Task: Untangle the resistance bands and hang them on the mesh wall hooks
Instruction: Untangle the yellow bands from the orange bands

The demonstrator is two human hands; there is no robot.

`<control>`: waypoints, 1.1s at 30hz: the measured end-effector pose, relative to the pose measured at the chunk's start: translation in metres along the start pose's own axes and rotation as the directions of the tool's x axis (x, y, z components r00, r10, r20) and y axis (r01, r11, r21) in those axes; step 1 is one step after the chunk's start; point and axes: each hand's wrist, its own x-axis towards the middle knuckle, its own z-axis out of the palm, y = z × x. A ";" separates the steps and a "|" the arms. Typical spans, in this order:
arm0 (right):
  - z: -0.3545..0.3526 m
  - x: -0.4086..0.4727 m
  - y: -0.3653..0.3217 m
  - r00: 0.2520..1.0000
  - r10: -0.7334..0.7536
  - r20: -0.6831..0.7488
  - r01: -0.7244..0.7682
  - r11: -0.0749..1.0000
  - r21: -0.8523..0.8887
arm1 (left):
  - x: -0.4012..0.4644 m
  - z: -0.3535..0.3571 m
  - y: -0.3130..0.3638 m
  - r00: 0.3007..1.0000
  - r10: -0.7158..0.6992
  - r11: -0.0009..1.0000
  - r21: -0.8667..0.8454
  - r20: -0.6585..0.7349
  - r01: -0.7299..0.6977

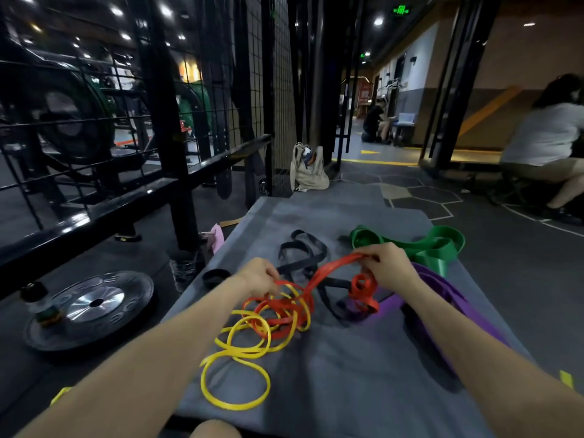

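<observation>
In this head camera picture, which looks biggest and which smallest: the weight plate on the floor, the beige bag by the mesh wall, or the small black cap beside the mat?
As they appear:
1. weight plate, clearly largest
2. beige bag, smaller, but it sits farther off, so its true size is unsure
3. black cap, smallest

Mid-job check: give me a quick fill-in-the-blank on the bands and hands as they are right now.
1. Both hands grip the ____ band.
2. The yellow band is tangled with the ____ band, nearest the left hand.
3. The right hand lifts a strand in front of the ____ band, the farthest on the mat.
4. Under the right forearm lies the ____ band.

Missing words: red; red; green; purple.
</observation>
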 end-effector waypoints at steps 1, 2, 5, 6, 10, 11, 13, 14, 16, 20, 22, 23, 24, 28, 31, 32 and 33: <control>-0.001 -0.001 0.005 1.000 0.000 0.013 0.000 1.000 -0.022 | 0.003 -0.007 -0.008 0.999 -0.035 0.999 -0.026 -0.027 0.035; -0.003 -0.004 0.009 0.999 -0.007 0.040 0.010 0.998 -0.054 | 0.005 -0.013 -0.014 0.996 -0.075 0.992 -0.105 -0.036 0.071; -0.002 -0.012 0.019 0.981 -0.025 0.190 0.061 0.981 -0.186 | 0.005 -0.022 -0.020 0.977 -0.204 0.795 -0.593 -0.063 0.128; 0.000 -0.015 0.021 0.968 -0.029 0.250 0.089 0.969 -0.231 | 0.005 -0.024 -0.021 0.964 -0.257 0.698 -0.704 -0.074 0.132; 0.015 -0.022 0.025 0.837 -0.058 0.544 0.242 0.931 -0.273 | -0.003 -0.023 -0.021 0.970 -0.238 0.563 -0.820 -0.040 0.104; 0.018 -0.022 0.022 0.780 -0.049 0.624 0.280 0.919 -0.277 | -0.005 -0.022 -0.020 0.973 -0.229 0.563 -0.819 -0.028 0.109; 0.020 -0.021 0.011 0.654 0.024 0.756 0.298 0.910 -0.286 | -0.006 -0.018 -0.022 0.979 -0.206 0.577 -0.807 0.009 0.128; 0.021 -0.019 0.004 0.610 0.052 0.791 0.284 0.917 -0.279 | -0.007 -0.016 -0.024 0.982 -0.188 0.578 -0.805 0.029 0.134; 0.024 -0.015 -0.016 0.627 0.013 0.779 0.294 0.922 -0.252 | -0.006 -0.013 -0.029 0.983 -0.173 0.559 -0.817 0.055 0.144; 0.054 -0.006 -0.061 0.784 -0.292 0.548 0.371 0.928 -0.036 | -0.009 -0.009 -0.036 0.982 -0.152 0.492 -0.853 0.111 0.172; 0.084 -0.001 -0.080 0.799 -0.312 0.514 0.384 0.923 -0.037 | -0.011 -0.009 -0.039 0.980 -0.141 0.448 -0.874 0.138 0.187; 0.100 0.001 -0.087 0.803 -0.310 0.509 0.385 0.922 -0.046 | -0.012 -0.010 -0.042 0.978 -0.136 0.423 -0.884 0.157 0.201; 0.117 0.004 -0.090 0.813 -0.311 0.493 0.381 0.923 -0.046 | -0.013 -0.010 -0.044 0.975 -0.129 0.393 -0.893 0.183 0.220; 0.170 0.016 -0.093 0.855 -0.253 0.452 0.299 0.954 -0.033 | -0.022 -0.016 -0.064 0.957 -0.126 0.290 -0.913 0.262 0.288; 0.192 0.017 -0.095 0.843 -0.082 0.532 0.280 0.911 -0.302 | -0.029 -0.023 -0.085 0.953 -0.152 0.288 -0.910 0.263 0.297; 0.196 0.016 -0.097 0.797 -0.033 0.603 0.310 0.879 -0.363 | -0.030 -0.024 -0.092 0.952 -0.163 0.298 -0.907 0.259 0.298; 0.197 0.014 -0.103 0.739 0.013 0.674 0.358 0.839 -0.409 | -0.031 -0.025 -0.098 0.952 -0.174 0.302 -0.906 0.253 0.296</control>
